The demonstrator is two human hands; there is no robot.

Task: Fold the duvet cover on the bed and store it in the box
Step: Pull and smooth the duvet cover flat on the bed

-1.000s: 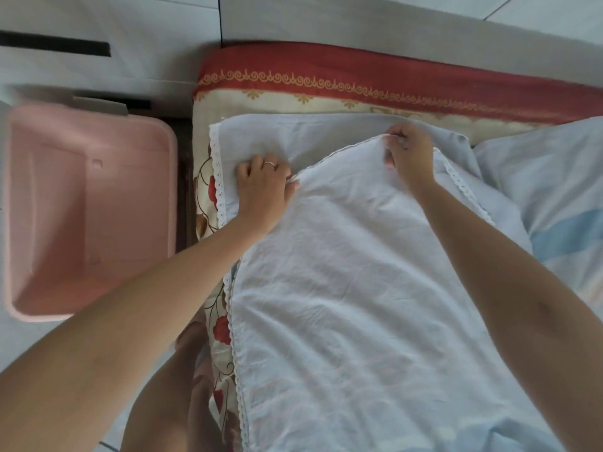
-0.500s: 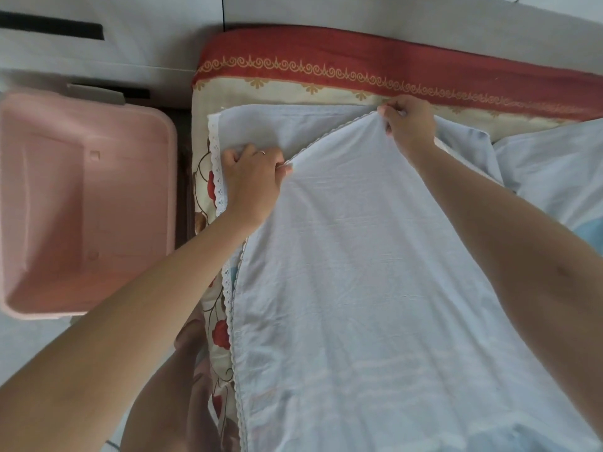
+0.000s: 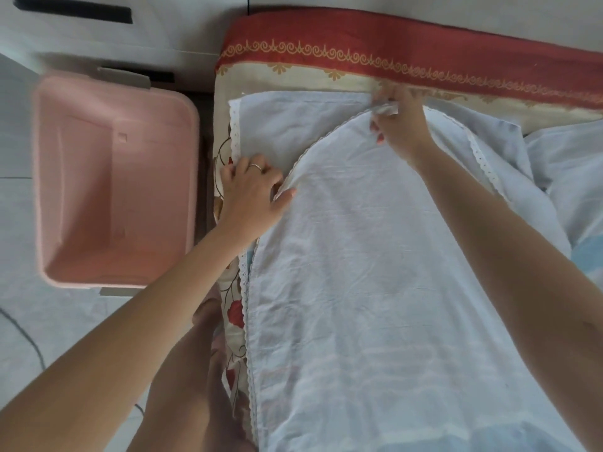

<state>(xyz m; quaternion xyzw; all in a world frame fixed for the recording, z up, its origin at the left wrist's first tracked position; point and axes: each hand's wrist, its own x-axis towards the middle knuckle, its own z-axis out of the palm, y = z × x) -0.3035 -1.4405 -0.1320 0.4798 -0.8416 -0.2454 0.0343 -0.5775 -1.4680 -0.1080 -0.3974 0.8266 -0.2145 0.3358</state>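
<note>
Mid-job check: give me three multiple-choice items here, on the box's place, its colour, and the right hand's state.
1. The box stands: A beside the bed, on the floor; B on the bed; C on a shelf.
2. The box is: A blue; B green; C pink.
3. The right hand: A hangs idle; B pinches the duvet cover at its edge; C reaches into the box.
Answers: A, it sits on the floor left of the bed; C, its walls are pink; B, its fingers curl round a bunched edge.

2 hands [image 3: 251, 195] [image 3: 400, 123], 1 duvet cover [image 3: 375, 272], 1 box [image 3: 81, 190].
</note>
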